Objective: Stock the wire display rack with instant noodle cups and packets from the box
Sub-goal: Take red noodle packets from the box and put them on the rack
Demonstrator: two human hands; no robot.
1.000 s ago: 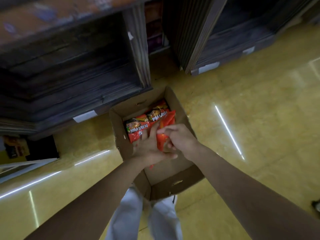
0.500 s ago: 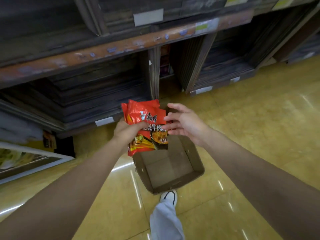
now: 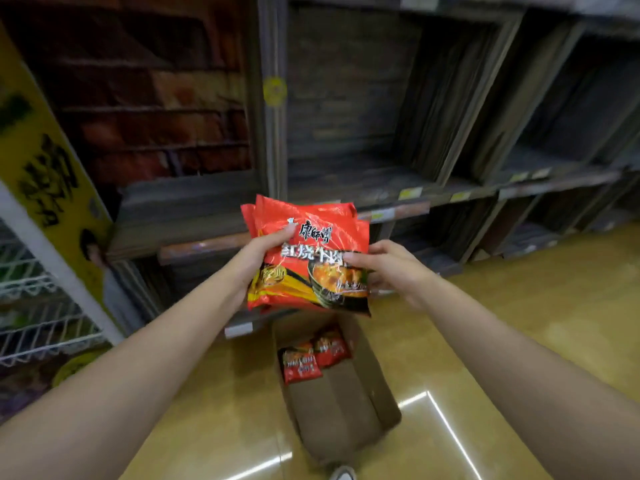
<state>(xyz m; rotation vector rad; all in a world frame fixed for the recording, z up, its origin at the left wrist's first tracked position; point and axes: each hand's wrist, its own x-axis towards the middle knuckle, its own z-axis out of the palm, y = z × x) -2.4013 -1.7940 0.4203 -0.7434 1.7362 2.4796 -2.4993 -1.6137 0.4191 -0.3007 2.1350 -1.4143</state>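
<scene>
A small stack of red instant noodle packets (image 3: pixel 304 233) is held up in front of the dark shelves. My left hand (image 3: pixel 263 258) grips the stack's left edge, thumb on the front. My right hand (image 3: pixel 388 268) holds the right edge, fingers curled round it. Below on the floor stands the open cardboard box (image 3: pixel 363 403), with more red noodle packets (image 3: pixel 311 355) at its far end. A white wire display rack (image 3: pixel 38 306) shows at the far left, partly hidden behind a yellow sign.
Dark wooden shelves (image 3: pixel 346 188) with price tags fill the wall ahead. A yellow sign board (image 3: pixel 52 168) leans at the left in front of the rack. The floor (image 3: pixel 519 323) is glossy yellow. My shoe (image 3: pixel 343 474) is by the box's near end.
The packets came out of the box and rose to chest height. My right hand, which was open beside them, now grips their right edge. My view has tilted up toward the shelves.
</scene>
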